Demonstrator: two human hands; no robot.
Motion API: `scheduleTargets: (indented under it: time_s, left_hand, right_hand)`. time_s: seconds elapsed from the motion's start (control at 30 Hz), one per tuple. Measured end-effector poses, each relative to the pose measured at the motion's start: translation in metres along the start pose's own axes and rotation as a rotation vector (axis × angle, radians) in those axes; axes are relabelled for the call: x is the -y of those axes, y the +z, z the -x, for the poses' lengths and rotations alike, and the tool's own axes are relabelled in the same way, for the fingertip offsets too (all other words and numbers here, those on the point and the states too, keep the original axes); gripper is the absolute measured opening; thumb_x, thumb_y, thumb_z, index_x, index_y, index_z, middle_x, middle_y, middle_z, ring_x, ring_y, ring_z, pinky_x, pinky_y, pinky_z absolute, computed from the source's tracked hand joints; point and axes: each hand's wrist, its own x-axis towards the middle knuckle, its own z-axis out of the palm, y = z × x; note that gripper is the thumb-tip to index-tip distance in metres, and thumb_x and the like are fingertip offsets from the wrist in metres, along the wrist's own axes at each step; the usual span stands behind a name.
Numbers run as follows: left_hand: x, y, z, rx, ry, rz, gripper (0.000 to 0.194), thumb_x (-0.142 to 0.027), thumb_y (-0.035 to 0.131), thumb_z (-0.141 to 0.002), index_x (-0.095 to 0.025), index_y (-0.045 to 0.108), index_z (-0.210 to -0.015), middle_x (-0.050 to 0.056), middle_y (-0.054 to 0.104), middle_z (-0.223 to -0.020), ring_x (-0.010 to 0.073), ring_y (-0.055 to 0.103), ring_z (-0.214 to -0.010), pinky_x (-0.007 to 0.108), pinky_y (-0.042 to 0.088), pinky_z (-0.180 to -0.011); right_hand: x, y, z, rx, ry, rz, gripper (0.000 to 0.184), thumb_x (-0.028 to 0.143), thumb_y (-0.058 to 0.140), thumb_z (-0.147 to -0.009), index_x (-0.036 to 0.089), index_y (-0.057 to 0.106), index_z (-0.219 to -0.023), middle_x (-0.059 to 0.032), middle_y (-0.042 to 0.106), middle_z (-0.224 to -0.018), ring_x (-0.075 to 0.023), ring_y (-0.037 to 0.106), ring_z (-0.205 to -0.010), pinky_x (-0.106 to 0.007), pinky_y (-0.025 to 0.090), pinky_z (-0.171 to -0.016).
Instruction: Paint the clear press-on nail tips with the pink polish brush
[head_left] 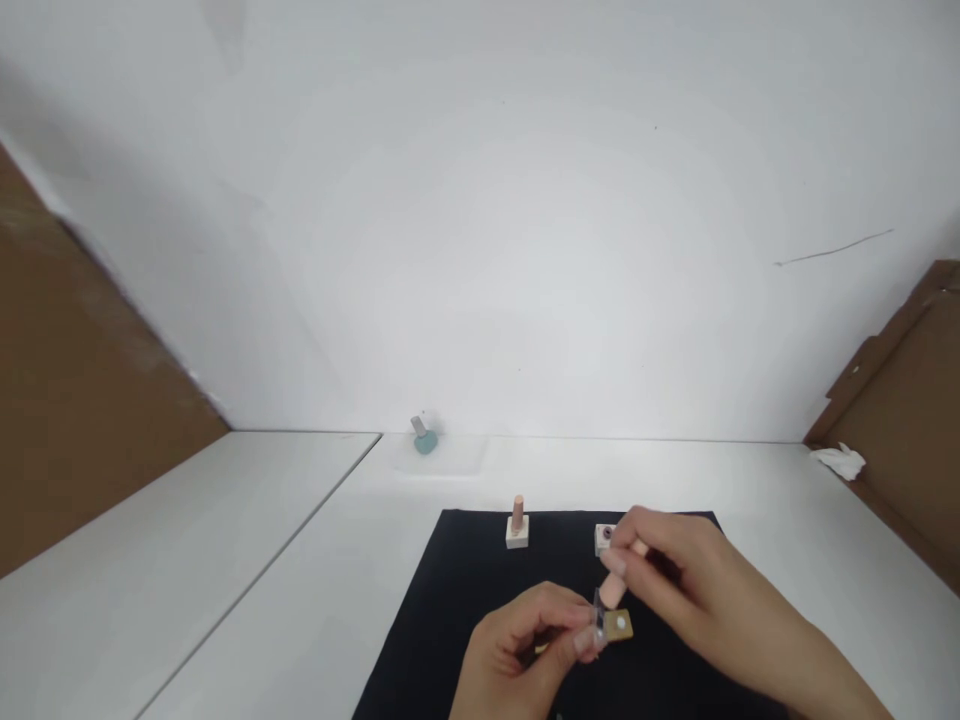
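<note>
Nearest the camera, the two bare hands were at work above the black mat [457,590], reaching over it from its near side. The left hand [521,620], over the mat's near middle, was nearly closed, its thumb and fingertips pinching a small clear piece [599,622]. The right hand [701,580], over the mat's right part, had its fingers bent round a peach cylinder [613,590], which slanted with its lower end close by the clear piece; whether the two touched could not be told.

Just beyond the clear piece, on the mat's right half, lay a yellowish square block [622,628] with a white spot on top. A bit of yellow also showed behind the left hand, too covered to make out. Near the mat's far edge, left of its middle, a white block [517,535] bore an upright pinkish stick [517,512]. Farther right along that edge sat another white block [601,539] with a dark round spot, partly hidden by the right hand.

Beyond the mat's far left corner, on the white desk [315,560], a teal bottle [425,442] with a grey cap leaned on a pale clear tray [465,460]. Well off the mat's far right corner, a crumpled white tissue [840,461] lay against a brown board [904,390].
</note>
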Motion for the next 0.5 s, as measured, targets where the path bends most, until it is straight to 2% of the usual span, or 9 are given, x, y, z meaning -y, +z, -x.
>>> scheduleTargets:
  time_s: [0.13, 0.3, 0.37, 0.5]
  left_hand:
    - [-0.0018, 0.0007, 0.0007, 0.01, 0.005, 0.0, 0.015, -0.035, 0.089, -0.078, -0.022, 0.083, -0.072, 0.003, 0.079, -0.075, 0.0166, 0.071, -0.065, 0.024, 0.056, -0.065]
    - [-0.0015, 0.0003, 0.0007, 0.015, 0.033, -0.032, 0.019, -0.039, 0.088, -0.079, -0.022, 0.084, -0.071, 0.004, 0.078, -0.073, 0.0183, 0.072, -0.066, 0.025, 0.057, -0.066]
    - [-0.0006, -0.0001, 0.0008, 0.023, 0.044, -0.038, 0.018, -0.039, 0.088, -0.079, -0.023, 0.084, -0.071, 0.005, 0.079, -0.073, 0.019, 0.072, -0.066, 0.026, 0.057, -0.066]
    - [0.0006, -0.0008, 0.0005, 0.053, 0.071, -0.056, 0.018, -0.039, 0.086, -0.082, -0.024, 0.085, -0.073, 0.005, 0.079, -0.072, 0.0189, 0.072, -0.068, 0.026, 0.056, -0.067]
  right_hand:
    - [-0.0038, -0.004, -0.0039, -0.143, 0.023, 0.029, 0.029, 0.039, 0.048, -0.107, 0.024, 0.063, -0.088, 0.0018, 0.073, -0.08, -0.0136, 0.059, -0.065, -0.026, 0.042, -0.063]
    - [-0.0001, -0.0052, 0.0, -0.007, 0.021, -0.015, 0.029, 0.039, 0.05, -0.106, 0.024, 0.062, -0.085, 0.0025, 0.075, -0.079, -0.0138, 0.057, -0.064, -0.025, 0.04, -0.059]
    - [-0.0004, -0.0036, -0.0001, 0.009, 0.025, -0.017, 0.028, 0.039, 0.05, -0.106, 0.024, 0.061, -0.085, 0.0028, 0.076, -0.081, -0.0134, 0.058, -0.064, -0.024, 0.04, -0.059]
    - [-0.0034, -0.0041, -0.0022, -0.135, 0.025, 0.005, 0.029, 0.04, 0.049, -0.107, 0.024, 0.063, -0.087, 0.0015, 0.074, -0.08, -0.0136, 0.058, -0.064, -0.025, 0.042, -0.061]
